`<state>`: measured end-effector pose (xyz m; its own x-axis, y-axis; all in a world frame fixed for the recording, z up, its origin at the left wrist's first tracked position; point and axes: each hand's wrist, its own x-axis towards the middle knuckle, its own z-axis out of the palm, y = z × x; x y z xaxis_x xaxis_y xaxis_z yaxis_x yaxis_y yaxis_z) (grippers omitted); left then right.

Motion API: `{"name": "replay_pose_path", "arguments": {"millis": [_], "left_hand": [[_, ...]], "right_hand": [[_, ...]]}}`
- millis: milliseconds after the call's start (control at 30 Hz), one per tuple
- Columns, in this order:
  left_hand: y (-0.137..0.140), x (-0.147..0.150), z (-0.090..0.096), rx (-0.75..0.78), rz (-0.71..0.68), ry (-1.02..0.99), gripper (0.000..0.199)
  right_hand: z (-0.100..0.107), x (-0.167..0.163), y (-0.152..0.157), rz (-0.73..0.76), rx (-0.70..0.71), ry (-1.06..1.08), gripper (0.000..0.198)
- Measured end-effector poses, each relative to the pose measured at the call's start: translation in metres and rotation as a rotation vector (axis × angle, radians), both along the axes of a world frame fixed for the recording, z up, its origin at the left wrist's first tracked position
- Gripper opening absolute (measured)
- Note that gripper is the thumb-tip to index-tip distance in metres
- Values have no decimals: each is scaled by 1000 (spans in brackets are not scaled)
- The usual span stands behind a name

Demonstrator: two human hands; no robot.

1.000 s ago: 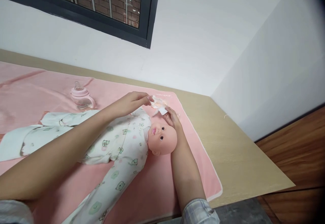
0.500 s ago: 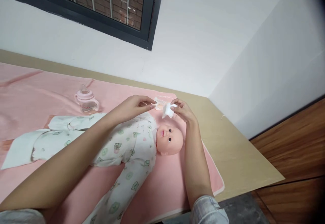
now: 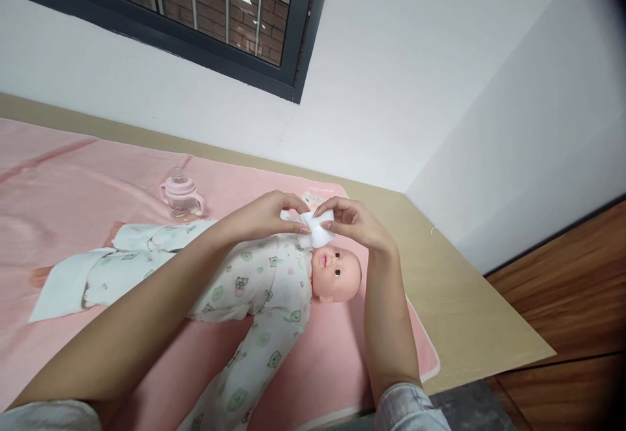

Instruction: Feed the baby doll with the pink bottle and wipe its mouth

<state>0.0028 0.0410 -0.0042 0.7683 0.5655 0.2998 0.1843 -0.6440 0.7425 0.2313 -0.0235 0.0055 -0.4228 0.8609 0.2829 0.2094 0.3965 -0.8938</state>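
Observation:
A white tissue [image 3: 320, 234] is pinched between both of my hands, partly unfolded above the doll's neck and chin. My left hand [image 3: 274, 216] grips its left side with thumb and fingers. On the other side, my right hand [image 3: 355, 221] holds it between thumb and fingertips. Beneath lies a baby doll [image 3: 337, 274] on its back, its bald head to the right, dressed in a white outfit [image 3: 249, 274] with green animal prints. Just behind my hands, a small printed packet [image 3: 313, 201] lies on the pink mat, partly hidden by my fingers.
A pink baby bottle [image 3: 180, 196] with two handles stands on the pink mat [image 3: 337, 346], beyond the doll's legs. The mat covers much of a tan tabletop [image 3: 450, 300]. A white wall and a dark-framed window [image 3: 288, 72] rise behind; wooden panels [image 3: 577, 287] are at the right.
My left hand has moved right and taken hold of the tissue, which was in my right hand alone. The tissue is now spread wider. The view has shifted slightly.

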Motion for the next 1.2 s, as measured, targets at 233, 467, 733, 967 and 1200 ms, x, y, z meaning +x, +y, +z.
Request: {"name": "replay_pose_path", "arguments": {"millis": [233,467,733,967,1200], "left_hand": [[-5,1,1,-59,-84,-95,24],[-15,5,2,152,63,-268,19],[-25,10,6,134,104,-345,21],[-27,9,9,-29,195,-419,27],[-19,11,0,-14,-92,-113,25]], "right_hand": [[0,-2,-1,-96,60,69,28],[1,-9,-2,-198,81,137,41],[-6,-14,5,-158,26,167,50],[-11,2,16,-102,-7,105,44],[-38,39,44,-285,-154,262,32]]}}
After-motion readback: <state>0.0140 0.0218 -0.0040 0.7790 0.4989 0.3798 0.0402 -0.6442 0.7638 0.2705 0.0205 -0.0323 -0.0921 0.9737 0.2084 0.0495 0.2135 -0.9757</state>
